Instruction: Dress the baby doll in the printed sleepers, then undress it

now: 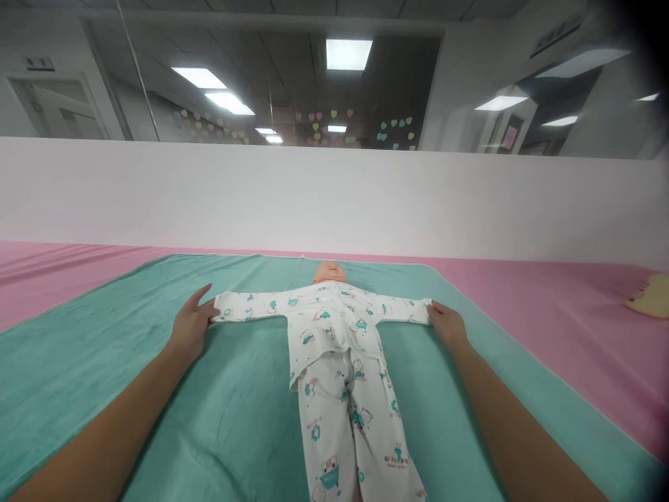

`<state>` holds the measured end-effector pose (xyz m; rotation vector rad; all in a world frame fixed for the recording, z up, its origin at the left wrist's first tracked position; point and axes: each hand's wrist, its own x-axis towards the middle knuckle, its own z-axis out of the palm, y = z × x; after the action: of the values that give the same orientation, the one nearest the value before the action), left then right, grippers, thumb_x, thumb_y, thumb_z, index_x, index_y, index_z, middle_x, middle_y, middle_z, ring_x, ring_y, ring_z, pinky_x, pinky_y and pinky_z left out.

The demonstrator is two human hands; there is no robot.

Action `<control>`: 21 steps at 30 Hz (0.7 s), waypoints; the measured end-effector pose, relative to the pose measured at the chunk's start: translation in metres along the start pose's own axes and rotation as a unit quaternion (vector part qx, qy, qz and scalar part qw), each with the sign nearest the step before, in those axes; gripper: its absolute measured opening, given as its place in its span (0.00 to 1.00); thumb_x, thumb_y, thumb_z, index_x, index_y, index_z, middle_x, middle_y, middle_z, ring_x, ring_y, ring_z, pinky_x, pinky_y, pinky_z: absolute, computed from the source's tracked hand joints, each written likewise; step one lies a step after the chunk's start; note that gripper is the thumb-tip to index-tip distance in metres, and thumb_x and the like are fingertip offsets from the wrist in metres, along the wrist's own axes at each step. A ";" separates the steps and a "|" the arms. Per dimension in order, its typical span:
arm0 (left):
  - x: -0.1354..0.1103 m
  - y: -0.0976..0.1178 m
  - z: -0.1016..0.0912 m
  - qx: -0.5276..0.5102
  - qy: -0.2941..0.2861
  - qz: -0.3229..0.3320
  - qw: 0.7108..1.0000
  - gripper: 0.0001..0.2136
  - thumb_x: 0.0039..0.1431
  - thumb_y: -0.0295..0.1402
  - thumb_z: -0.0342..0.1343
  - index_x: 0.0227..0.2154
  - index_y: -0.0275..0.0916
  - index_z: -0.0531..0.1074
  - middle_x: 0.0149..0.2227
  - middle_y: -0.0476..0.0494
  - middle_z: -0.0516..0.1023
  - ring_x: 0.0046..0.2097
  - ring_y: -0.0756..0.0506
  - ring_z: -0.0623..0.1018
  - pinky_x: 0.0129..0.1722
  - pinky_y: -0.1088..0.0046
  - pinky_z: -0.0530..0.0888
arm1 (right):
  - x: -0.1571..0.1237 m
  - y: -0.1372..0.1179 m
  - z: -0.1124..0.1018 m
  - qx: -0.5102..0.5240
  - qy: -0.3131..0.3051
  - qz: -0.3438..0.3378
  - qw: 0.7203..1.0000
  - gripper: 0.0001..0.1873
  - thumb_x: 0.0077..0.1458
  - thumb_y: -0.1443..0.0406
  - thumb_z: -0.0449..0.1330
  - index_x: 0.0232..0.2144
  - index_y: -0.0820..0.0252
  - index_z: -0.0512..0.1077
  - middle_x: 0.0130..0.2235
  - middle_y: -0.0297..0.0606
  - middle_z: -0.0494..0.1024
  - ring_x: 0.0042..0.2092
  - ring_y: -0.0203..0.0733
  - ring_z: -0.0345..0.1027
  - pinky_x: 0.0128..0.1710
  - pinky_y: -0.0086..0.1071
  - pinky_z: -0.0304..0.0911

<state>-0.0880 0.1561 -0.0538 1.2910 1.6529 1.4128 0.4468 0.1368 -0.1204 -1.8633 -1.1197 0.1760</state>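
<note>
A baby doll (329,271) lies on its back with its head away from me. It wears a white printed pajama top (318,324) and matching pants (334,418). Both sleeves are stretched straight out to the sides. At the left cuff is my left hand (192,324), its fingers closed on the sleeve's end and its thumb raised. My right hand (448,324) pinches the cuff of the other sleeve. The doll's hands cannot be seen, and the pant legs run out of view at the bottom.
A teal blanket (230,397) lies under the doll, over a pink sheet (523,300). Behind stands a low white wall (334,202) with a large glass or mirror panel above it. A pale yellow object (651,296) rests at the far right edge.
</note>
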 end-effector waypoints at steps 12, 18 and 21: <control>0.013 -0.033 0.017 0.373 -0.063 0.119 0.918 0.16 0.49 0.30 0.45 0.41 0.40 0.71 0.44 0.41 0.72 0.41 0.41 0.73 0.40 0.68 0.68 | -0.010 -0.013 0.011 -0.165 -0.042 -0.017 0.985 0.22 0.49 0.64 0.48 0.48 0.58 0.64 0.48 0.43 0.71 0.44 0.48 0.66 0.38 0.34 0.57; 0.010 -0.033 0.019 0.412 -0.019 0.205 0.888 0.17 0.51 0.29 0.44 0.43 0.39 0.70 0.51 0.40 0.67 0.52 0.38 0.66 0.50 0.63 0.65 | -0.022 -0.027 0.010 -0.169 0.020 -0.087 0.982 0.18 0.51 0.67 0.46 0.43 0.59 0.68 0.50 0.43 0.66 0.42 0.43 0.66 0.38 0.33 0.59; 0.004 -0.030 0.029 0.386 -0.033 0.275 0.880 0.18 0.58 0.35 0.39 0.47 0.38 0.69 0.55 0.43 0.65 0.57 0.41 0.63 0.56 0.64 0.61 | -0.031 -0.042 0.017 -0.137 0.029 -0.165 0.976 0.17 0.54 0.64 0.45 0.43 0.58 0.67 0.49 0.42 0.67 0.48 0.44 0.63 0.46 0.35 0.58</control>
<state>-0.0717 0.1719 -0.0897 2.3777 1.9792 0.9575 0.3939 0.1304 -0.1080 -1.8717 -1.4499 -0.2323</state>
